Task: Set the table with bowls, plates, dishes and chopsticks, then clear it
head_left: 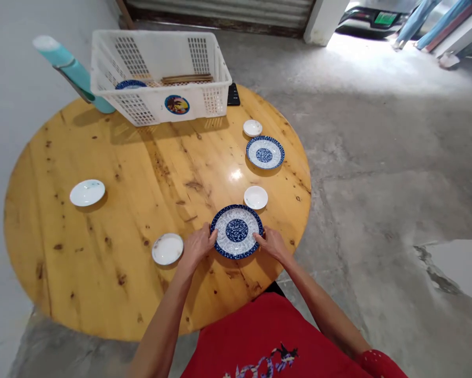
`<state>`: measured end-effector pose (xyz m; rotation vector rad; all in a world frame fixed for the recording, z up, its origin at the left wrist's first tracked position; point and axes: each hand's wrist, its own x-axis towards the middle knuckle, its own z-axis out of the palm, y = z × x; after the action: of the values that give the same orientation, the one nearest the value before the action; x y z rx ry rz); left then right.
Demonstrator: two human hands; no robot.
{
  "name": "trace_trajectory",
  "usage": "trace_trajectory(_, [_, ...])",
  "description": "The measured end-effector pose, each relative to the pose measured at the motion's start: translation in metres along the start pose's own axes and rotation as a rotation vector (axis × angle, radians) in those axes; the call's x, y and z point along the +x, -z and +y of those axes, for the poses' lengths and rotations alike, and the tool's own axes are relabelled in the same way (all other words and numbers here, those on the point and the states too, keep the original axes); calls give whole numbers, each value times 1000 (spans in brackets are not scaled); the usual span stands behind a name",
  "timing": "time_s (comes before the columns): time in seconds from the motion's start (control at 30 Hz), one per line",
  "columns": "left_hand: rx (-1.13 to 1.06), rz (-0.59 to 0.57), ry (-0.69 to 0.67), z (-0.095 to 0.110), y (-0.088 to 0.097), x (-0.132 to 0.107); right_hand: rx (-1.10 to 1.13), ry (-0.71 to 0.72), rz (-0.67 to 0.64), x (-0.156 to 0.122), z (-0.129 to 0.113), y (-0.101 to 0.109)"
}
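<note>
A blue-and-white patterned plate (237, 231) is held by its two sides near the table's front right edge. My left hand (199, 244) grips its left rim, thumb on top and fingers underneath. On the opposite rim my right hand (272, 242) is closed the same way. Just beyond the plate lies a small white dish (255, 197). Another small white dish (167, 249) sits to the left of my left hand. Whether the held plate touches the wood I cannot tell.
On the round wooden table (133, 173) are a second blue-rimmed plate (264, 153), a white dish (252, 128) behind it, and a white dish (87, 193) at left. A white plastic basket (204, 102) holding chopsticks (186, 79) stands at the back beside a turquoise flask (72, 71).
</note>
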<state>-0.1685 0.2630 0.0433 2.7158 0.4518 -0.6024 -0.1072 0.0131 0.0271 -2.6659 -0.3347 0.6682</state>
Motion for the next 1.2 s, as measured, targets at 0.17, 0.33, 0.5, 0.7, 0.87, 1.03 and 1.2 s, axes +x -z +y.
trace_trajectory(0.17, [-353, 21, -81, -4, -16, 6, 541, -24, 92, 1, -4, -21])
trace_trajectory(0.33, [-383, 44, -98, -2, -17, -15, 654, -71, 140, -28, -2, -30])
trace_trajectory(0.5, [-370, -16, -99, 12, -27, -49, 701, -71, 154, -72, 14, -32])
trace_trajectory(0.7, [-337, -34, -99, 79, -43, -64, 771, -163, 168, -102, 77, -15])
trace_trajectory(0.87, [-440, -54, -200, 186, -61, -56, 736, -214, 250, -123, 168, 35])
trace_trajectory(1.03, [-524, -67, -253, 296, -87, -48, 606, -250, 308, -142, 261, 99])
trace_trajectory(1.2, [-435, -61, -217, 364, -95, -40, 553, -208, 276, -137, 322, 146])
